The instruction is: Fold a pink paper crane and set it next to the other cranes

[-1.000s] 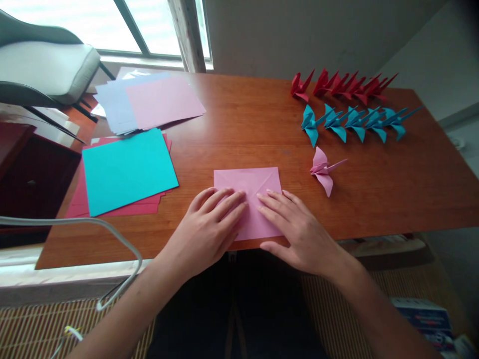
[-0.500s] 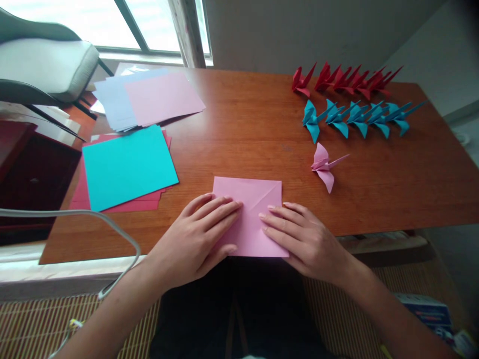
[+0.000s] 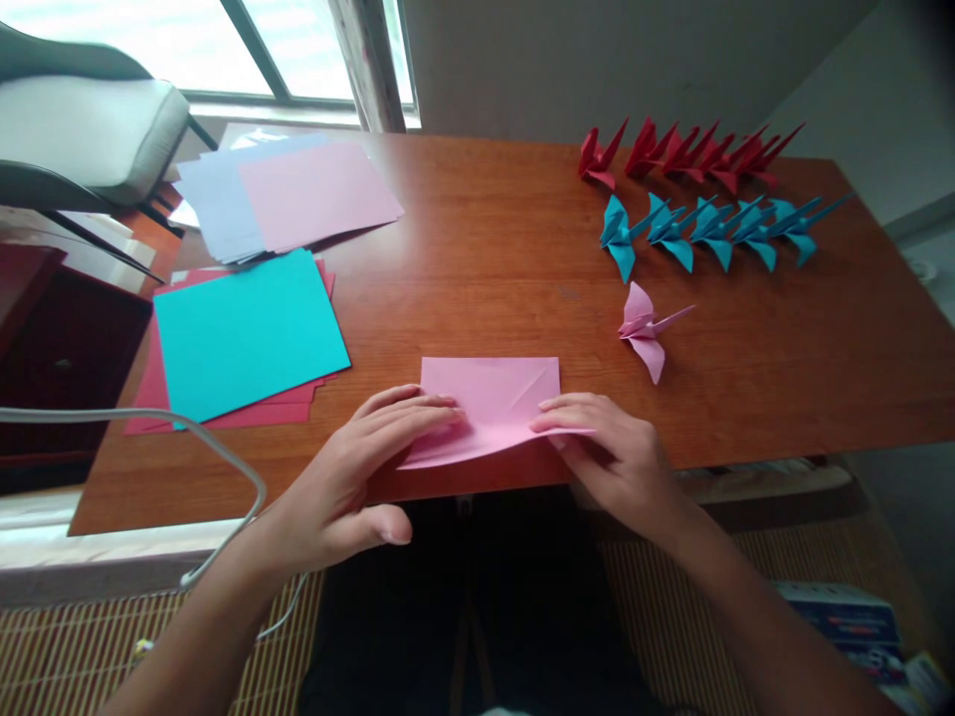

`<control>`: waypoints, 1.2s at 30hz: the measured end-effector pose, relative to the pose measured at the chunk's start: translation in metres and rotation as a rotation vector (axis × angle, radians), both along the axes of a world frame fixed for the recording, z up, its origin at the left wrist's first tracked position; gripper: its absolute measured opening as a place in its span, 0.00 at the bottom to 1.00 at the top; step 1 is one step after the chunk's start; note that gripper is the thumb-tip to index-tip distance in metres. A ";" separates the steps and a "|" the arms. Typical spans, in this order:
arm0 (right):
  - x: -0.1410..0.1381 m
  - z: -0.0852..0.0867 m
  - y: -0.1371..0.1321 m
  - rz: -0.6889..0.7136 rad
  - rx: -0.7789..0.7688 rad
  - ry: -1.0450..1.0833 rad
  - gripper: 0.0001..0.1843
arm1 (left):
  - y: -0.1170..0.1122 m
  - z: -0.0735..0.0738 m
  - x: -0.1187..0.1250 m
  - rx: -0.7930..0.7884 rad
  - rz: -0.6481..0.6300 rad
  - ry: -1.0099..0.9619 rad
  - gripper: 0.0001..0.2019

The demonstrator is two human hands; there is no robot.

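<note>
A pink sheet of paper (image 3: 488, 398) with a diagonal crease lies at the near edge of the wooden table (image 3: 484, 259). Its near edge is lifted off the table. My left hand (image 3: 358, 477) holds the sheet's near left corner, fingers on top and thumb below. My right hand (image 3: 612, 452) pinches the near right corner. A folded pink paper crane (image 3: 643, 330) stands just right of the sheet.
A row of blue paper cranes (image 3: 708, 231) and a row of red paper cranes (image 3: 686, 154) stand at the far right. A turquoise sheet (image 3: 246, 333) on red sheets and a pile of pale pink sheets (image 3: 298, 194) lie left. A grey cable (image 3: 149, 423) crosses the near left.
Both hands lay flat on the sheet before. They have slid to its near corners and raised that edge off the table.
</note>
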State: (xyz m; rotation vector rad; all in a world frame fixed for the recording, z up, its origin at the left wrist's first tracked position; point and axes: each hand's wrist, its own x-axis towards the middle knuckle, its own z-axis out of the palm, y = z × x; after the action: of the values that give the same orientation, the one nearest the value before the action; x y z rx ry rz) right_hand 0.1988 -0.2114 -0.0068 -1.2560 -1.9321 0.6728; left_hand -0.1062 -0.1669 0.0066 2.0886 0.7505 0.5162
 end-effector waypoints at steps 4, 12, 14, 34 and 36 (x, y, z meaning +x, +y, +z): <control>-0.007 0.006 0.003 -0.224 -0.152 0.037 0.14 | -0.007 0.007 0.010 0.041 0.197 0.044 0.31; -0.016 0.003 0.014 -0.294 -0.243 0.183 0.28 | -0.045 0.027 0.065 0.670 0.326 0.326 0.32; -0.016 0.003 0.014 -0.290 -0.261 0.203 0.28 | -0.051 0.022 0.077 0.628 0.280 0.446 0.31; -0.010 0.021 0.049 -0.065 -0.029 -0.313 0.13 | -0.045 -0.008 0.101 0.578 0.160 0.494 0.34; -0.014 0.023 0.055 -0.041 -0.029 -0.363 0.14 | -0.046 -0.008 0.102 0.604 0.161 0.517 0.32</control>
State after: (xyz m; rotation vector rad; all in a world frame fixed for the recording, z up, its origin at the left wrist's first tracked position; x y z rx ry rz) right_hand 0.1853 -0.1569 0.0162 -1.5138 -2.1847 0.4766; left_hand -0.0039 -0.2132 -0.0018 2.7934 1.1734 0.3065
